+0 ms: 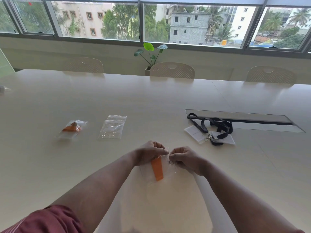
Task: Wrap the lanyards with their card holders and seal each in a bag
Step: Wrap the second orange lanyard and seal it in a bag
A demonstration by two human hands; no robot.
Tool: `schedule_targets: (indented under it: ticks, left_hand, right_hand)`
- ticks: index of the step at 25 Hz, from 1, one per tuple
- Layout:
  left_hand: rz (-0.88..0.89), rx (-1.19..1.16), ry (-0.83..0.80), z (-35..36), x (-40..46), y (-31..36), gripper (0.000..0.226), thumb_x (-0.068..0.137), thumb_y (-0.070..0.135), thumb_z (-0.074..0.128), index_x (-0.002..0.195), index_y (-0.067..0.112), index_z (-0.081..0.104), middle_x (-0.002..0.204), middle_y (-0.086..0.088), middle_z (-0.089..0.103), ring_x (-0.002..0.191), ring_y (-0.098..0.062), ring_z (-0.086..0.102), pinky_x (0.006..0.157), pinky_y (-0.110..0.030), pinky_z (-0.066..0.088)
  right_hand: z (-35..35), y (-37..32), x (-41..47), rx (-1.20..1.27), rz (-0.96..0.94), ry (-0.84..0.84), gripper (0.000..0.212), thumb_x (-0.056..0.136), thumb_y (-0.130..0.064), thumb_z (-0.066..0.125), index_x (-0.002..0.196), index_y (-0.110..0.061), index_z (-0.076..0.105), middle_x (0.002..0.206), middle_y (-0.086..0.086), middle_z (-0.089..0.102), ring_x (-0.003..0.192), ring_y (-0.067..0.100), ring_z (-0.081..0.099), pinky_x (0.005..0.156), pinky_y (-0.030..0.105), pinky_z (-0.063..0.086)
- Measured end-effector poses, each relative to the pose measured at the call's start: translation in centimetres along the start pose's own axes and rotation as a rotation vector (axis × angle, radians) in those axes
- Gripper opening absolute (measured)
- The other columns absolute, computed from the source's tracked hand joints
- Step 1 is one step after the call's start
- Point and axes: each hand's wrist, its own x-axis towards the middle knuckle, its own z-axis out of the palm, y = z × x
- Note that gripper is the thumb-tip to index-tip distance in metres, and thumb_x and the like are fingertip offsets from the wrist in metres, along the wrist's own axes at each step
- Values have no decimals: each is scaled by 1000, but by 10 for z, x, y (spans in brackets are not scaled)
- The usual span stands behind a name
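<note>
A clear plastic bag lies on the table in front of me with an orange lanyard wrapped inside it. My left hand and my right hand both pinch the bag's top edge, thumbs nearly touching. Far left, another clear bag holds an orange lanyard. A small stack of empty clear bags lies beside it. To the right, black lanyards with white card holders lie loose in a heap.
The pale table has a recessed cable slot behind the black lanyards. Three pale chairs stand along the far edge, a potted plant behind them under the windows.
</note>
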Motion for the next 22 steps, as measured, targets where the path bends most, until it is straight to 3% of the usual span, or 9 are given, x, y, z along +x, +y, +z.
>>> schedule_targets:
  ticks: [5,11,16,22]
  left_hand:
    - [-37,0,-96,-4,1,5,10,86,5,77,82,8,69,66,-2,65,54,-10,56,51,-20,46]
    - [-105,70,-82,-7,3,9,13,83,5,77,77,11,67,72,-10,61,58,-17,55,56,-24,48]
    - [-98,101,-78,-6,3,10,10,83,9,78,82,8,69,75,-12,58,59,-17,52,58,-26,44]
    - [-57,20,-55,-4,1,4,9,70,12,78,76,11,71,75,-12,62,63,-19,55,62,-28,45]
  right_hand:
    - [-4,5,2,11,-10,-14,16,94,2,62,78,-4,63,63,4,64,50,7,45,46,15,32]
    - [-2,9,5,-10,-29,6,19,91,4,62,75,-5,66,65,5,67,48,5,43,45,14,31]
    - [-5,9,6,-34,-11,-9,23,89,4,63,71,-10,68,69,9,67,60,13,42,54,23,29]
    - [-4,10,8,-60,-11,-13,19,89,3,63,74,-7,69,68,9,63,58,12,42,52,20,30]
